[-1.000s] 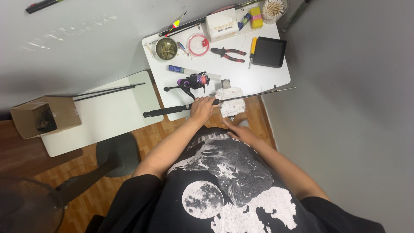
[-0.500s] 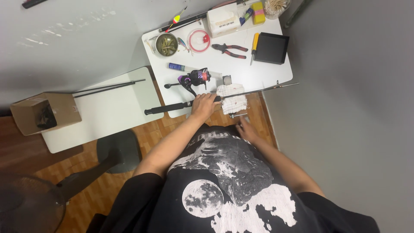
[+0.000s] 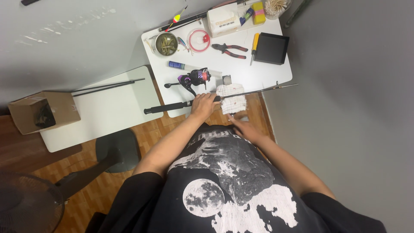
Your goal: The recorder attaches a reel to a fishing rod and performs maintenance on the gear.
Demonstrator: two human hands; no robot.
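Fingers of the left hand (image 3: 203,105) wrap around a black fishing rod (image 3: 181,105) just above the middle of the frame, gripping it where the dark handle meets the thinner blank. The rod lies across the near edge of the white table (image 3: 258,71), its handle reaching left over the gap toward a second, lower white table (image 3: 112,108), its thin tip running right past the table edge. A white cloth (image 3: 231,98) is draped over the rod just right of the left hand. The right hand (image 3: 243,127) hovers below the cloth, fingers loosely spread and holding nothing, its fingertips near the cloth's lower edge.

Just above the gripping hand sits a purple and black spinning reel (image 3: 193,80). Farther up the table lie red-handled pliers (image 3: 230,48), a black square tray (image 3: 271,48), a yellow-handled screwdriver (image 3: 254,46), a round tin (image 3: 166,43) and a red-rimmed spool of line (image 3: 199,40). On the lower table rest two thin dark rod sections (image 3: 108,86). A cardboard box (image 3: 43,111) stands at the left edge.
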